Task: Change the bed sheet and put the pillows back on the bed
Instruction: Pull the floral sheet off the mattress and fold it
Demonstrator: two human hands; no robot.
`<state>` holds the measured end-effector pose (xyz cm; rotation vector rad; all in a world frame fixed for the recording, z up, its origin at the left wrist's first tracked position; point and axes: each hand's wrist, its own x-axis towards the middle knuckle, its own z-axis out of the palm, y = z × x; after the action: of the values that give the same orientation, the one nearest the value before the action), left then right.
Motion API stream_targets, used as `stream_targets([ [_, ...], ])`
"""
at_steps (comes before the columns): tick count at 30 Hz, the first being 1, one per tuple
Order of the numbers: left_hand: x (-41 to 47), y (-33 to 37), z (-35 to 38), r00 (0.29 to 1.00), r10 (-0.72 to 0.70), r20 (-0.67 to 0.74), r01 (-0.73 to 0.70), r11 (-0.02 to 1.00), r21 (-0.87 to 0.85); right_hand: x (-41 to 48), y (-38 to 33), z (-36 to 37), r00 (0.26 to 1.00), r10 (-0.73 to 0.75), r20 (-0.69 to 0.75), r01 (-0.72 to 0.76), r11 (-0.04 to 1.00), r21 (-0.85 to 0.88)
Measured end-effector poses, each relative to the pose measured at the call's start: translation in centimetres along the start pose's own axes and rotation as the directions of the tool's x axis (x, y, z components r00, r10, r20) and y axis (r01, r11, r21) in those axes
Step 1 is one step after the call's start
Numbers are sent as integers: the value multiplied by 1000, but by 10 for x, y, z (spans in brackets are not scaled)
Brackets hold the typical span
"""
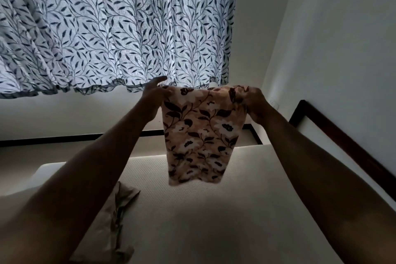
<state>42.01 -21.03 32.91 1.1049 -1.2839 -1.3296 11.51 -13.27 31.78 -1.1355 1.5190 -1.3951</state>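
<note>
The mattress (214, 210) is bare, so this looks like the step of putting on the clean sheet. The folded flower sheet (199, 135) hangs in the middle of the frame, above the mattress. The left hand (154, 94) and right hand (254, 97) each hold a top corner, grip closed on the cloth. Next it likely needs shaking open and spreading flat.

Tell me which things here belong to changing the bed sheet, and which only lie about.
For the job: flowered sheet, held up by the left hand and the right hand; bare mattress; folded cloth lying on the mattress.
Just there: curtain; wall.
</note>
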Motion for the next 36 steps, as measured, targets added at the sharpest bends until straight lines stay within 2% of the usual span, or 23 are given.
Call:
stream_targets([
  [5,-10,-28,-3,999,6,40,-7,1000,23,-1,23,1,1000,17,-14,-17,1000,-24],
  [10,-52,-130,-7,984,-177,-32,179,980,90,-30,118,9,980,195,41,-187,972,-142],
  [13,-88,-214,-10,937,-342,-73,350,921,171,-68,202,9,901,432,22,-410,869,-277],
  [16,-132,-311,-13,862,-498,-92,504,825,256,-114,288,7,778,629,-6,-590,726,-352],
  [20,-204,-407,-15,684,-724,-94,697,610,376,-186,388,11,628,776,-53,-728,562,-391],
  [23,-252,-441,-17,572,-816,-84,755,484,443,-241,441,10,536,844,-13,-746,467,-475],
  [26,-290,-458,-22,477,-878,-35,757,391,523,-285,452,9,454,891,14,-729,380,-569],
  [29,-325,-476,-32,396,-918,11,665,295,686,-325,468,3,300,952,65,-691,264,-673],
  [31,-339,-477,-36,334,-942,19,614,233,754,-343,477,1,226,966,123,-598,238,-766],
  [33,-343,-480,-37,285,-959,-8,582,166,796,-343,478,0,225,962,155,-495,250,-832],
  [36,-322,-489,-36,283,-958,-44,525,116,843,-317,478,-4,292,944,151,-485,283,-827],
])
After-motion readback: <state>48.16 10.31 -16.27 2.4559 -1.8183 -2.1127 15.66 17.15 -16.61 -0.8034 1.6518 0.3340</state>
